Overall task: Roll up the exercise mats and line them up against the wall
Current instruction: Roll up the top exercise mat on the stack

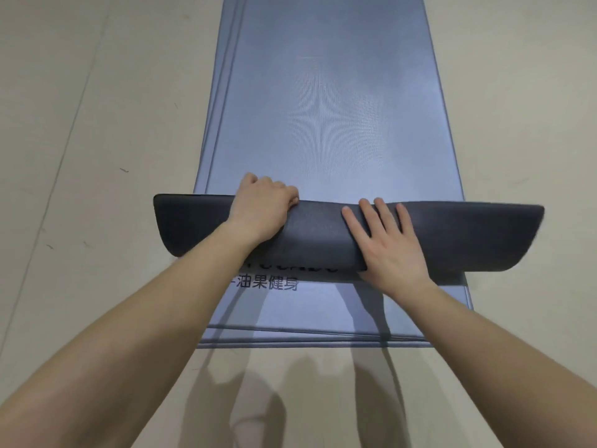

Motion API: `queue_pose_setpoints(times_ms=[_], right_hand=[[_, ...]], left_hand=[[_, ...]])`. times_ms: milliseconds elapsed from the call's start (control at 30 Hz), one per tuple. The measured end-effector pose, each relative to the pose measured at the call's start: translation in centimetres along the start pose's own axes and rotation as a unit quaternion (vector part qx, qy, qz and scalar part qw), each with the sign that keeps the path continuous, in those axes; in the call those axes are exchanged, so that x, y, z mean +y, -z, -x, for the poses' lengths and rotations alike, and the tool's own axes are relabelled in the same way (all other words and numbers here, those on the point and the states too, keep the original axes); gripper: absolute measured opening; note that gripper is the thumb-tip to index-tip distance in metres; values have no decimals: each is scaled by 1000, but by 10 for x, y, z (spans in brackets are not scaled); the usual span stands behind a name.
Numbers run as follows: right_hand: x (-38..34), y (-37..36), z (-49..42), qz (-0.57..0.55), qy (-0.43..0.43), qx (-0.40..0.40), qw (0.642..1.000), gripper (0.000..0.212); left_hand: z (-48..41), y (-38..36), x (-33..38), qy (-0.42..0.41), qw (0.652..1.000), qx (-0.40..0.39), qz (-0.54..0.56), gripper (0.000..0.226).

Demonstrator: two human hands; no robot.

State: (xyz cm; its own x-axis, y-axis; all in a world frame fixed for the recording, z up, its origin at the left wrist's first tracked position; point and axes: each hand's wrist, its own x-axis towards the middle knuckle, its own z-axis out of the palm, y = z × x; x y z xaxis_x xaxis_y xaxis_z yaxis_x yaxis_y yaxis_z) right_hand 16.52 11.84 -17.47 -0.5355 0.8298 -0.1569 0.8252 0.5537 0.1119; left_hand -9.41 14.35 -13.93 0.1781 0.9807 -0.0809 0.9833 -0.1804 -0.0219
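Note:
Several blue exercise mats (pixel 329 108) lie stacked flat on the floor, running away from me. The top mat's near end is turned over into a loose roll (pixel 468 237) that shows its dark grey underside across the stack. My left hand (pixel 263 211) curls over the roll's far edge on the left, fingers tucked under. My right hand (pixel 384 240) lies flat on the roll, fingers spread. Black printed characters (pixel 268 282) show on the mat below, just in front of the roll.
Pale beige floor (pixel 80 156) surrounds the mats on the left, the right and in front. The stacked near edges of the lower mats (pixel 307 339) lie between me and the roll. My arms cast shadows on the floor below.

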Motion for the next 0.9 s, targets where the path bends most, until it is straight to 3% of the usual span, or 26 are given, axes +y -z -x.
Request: queue_pose_setpoints(times_ms=[67,100,200,267,367,500,700,800,900], right_hand=[[10,5,-19,-6,29,-42,999,126],[13,6,-26,-11,42,-63,997,125],[23,7,-44,-66,50,-117,990,123],[25,10,-53,-87,45,-145,985,123],[23,10,-45,-22,6,-92,995,131],[21,-5,-18,19,-17,-95,995,145],[32,5,-39,-76,19,-142,987,86],[34,35,-21,-79,30,-198,977,72],[41,62,-2,-125,30,-300,945,68]], left_hand=[[20,-11,15,-14,989,148,-13,27],[31,-19,25,-28,988,152,0,48],[59,-41,48,-38,995,-69,-68,119],[60,-55,49,-11,990,-108,-91,131],[36,-60,41,-10,994,-64,-89,124],[13,-53,30,-37,990,-112,-73,113],[11,-34,29,-12,984,-179,-18,72],[18,-9,32,-26,966,-257,21,71],[23,19,41,-47,924,-369,92,67]])
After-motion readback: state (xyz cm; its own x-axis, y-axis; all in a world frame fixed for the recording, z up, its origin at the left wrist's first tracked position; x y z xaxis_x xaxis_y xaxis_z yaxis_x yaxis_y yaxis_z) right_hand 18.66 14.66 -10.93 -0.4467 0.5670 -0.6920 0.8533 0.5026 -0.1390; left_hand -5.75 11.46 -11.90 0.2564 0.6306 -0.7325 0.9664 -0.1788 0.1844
